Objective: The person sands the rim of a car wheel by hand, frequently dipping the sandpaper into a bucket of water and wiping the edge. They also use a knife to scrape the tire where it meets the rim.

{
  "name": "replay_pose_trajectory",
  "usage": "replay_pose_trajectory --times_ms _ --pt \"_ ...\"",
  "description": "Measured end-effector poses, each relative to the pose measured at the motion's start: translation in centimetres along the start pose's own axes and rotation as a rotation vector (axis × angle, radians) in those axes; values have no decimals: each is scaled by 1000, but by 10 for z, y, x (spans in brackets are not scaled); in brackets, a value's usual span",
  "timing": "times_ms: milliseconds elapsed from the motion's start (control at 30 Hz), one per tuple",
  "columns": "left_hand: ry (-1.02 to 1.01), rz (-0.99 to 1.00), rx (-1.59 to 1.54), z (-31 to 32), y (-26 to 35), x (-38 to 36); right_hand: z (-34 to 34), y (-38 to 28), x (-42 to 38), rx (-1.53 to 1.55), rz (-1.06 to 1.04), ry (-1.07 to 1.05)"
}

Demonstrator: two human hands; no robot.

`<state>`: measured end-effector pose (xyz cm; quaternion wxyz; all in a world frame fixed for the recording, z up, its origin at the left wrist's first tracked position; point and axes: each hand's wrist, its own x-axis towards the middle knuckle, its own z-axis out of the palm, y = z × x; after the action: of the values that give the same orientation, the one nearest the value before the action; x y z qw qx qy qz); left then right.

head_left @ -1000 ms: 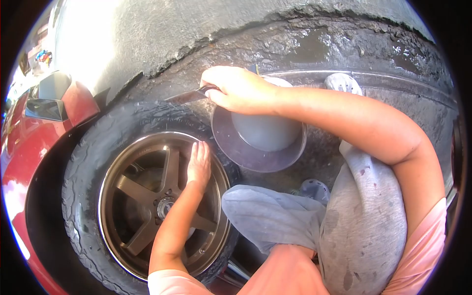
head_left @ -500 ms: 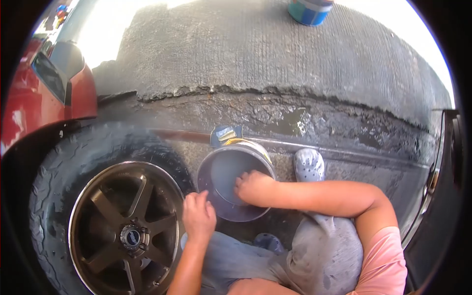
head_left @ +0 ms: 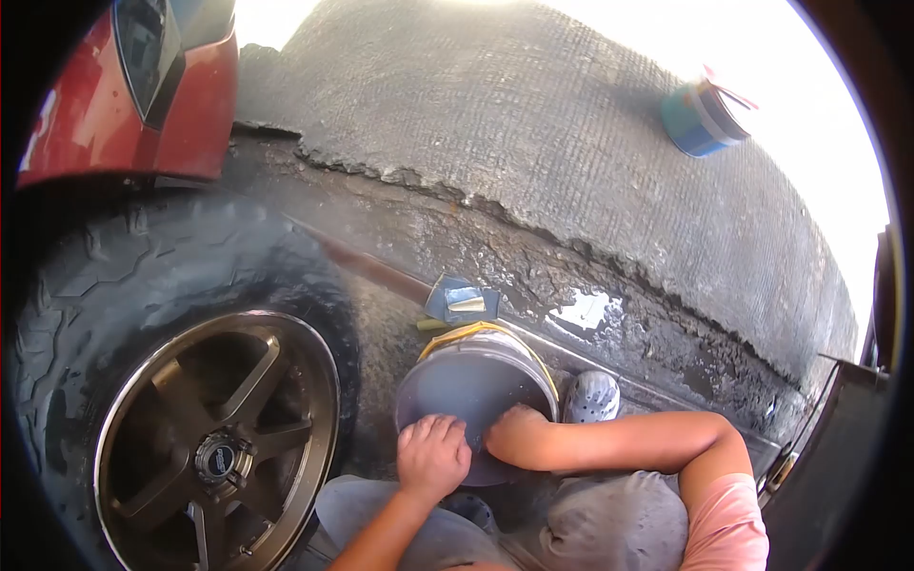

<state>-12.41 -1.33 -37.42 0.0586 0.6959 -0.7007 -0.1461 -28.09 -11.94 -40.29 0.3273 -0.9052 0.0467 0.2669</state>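
A grey bucket [head_left: 533,376] with a yellow handle holds cloudy liquid and tilts toward me between the wheel and my foot. My right hand [head_left: 519,438] reaches inside it, fingers curled downward; whatever they hold is hidden. At the bucket's near-left rim, my left hand [head_left: 434,457] has its fingers bent together over the edge. Left of the bucket stands a large black tire [head_left: 181,252] on a bronze spoked wheel rim [head_left: 271,390], its tread looking wet.
Beyond the bucket, a dark blue flat item with a pale piece on it [head_left: 464,300] lies by a yellowish handle. A blue-green pail [head_left: 703,119] stands on the concrete. Red car bodywork [head_left: 195,105] is at upper left. A broken concrete edge and puddle [head_left: 586,309] cross the ground.
My left hand has moved right, from beside the bucket onto its near rim. My right hand stays inside the bucket. The view has turned, shifting the pail rightward.
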Motion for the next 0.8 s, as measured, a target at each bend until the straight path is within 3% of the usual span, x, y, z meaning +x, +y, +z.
replay_pose_trajectory --times_ms 167,300,400,467,567,667,800 --pt "-26 -36 39 0 -1 1 -22 18 -6 -44 -68 115" --pt "-232 -111 62 1 2 8 -7 22 -6 -101 -99 300" --pt "-382 -146 -35 24 2 23 13 24 -8 -150 -110 333" --pt "-438 -141 -150 43 1 38 6 19 -11 -202 -58 234" --pt "-790 -318 -249 61 1 57 -3 12 -22 -207 3 214" --pt "-1011 -140 -102 75 5 53 2 3 -36 -264 41 335" --pt "-599 47 -140 13 0 29 0 -4 -55 -190 3 325"
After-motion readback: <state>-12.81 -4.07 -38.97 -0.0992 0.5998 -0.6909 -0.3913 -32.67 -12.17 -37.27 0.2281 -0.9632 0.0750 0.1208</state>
